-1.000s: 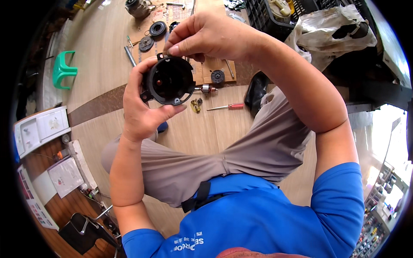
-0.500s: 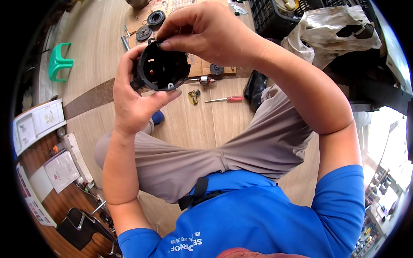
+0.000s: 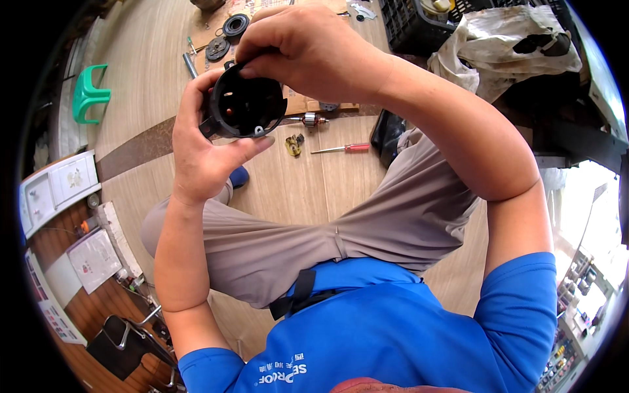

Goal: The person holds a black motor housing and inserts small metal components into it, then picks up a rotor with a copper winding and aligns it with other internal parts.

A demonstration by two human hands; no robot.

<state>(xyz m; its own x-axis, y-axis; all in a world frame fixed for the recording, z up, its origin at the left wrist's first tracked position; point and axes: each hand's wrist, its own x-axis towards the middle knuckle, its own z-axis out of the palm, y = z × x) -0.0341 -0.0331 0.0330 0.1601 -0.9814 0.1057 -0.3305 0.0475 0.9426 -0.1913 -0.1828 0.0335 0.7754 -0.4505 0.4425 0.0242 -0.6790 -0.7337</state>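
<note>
My left hand (image 3: 206, 157) is closed around a round black housing (image 3: 259, 114), open end up, with small openings and a reddish spot inside. The fingers of my right hand (image 3: 308, 56) are bent over its upper rim, thumb just inside; any small piece under them is hidden. Past the housing on the floor lie a motor armature (image 3: 310, 120), a small yellowish part (image 3: 293, 145) and a red-handled screwdriver (image 3: 356, 148). Round dark parts (image 3: 235, 26) and a metal bar (image 3: 188, 65) are on or beside a cardboard sheet (image 3: 213, 13).
A green plastic stool (image 3: 90, 95) stands at the left. A black crate (image 3: 409, 29), stained white cloth (image 3: 485, 46) and a black shoe (image 3: 385, 134) are at the upper right. A black-seated chair (image 3: 114, 347) stands at lower left, shelves of small items (image 3: 586, 295) at lower right.
Both hands and the housing have moved up and to the left in the picture. My right thumb has gone from above the rim to just inside it.
</note>
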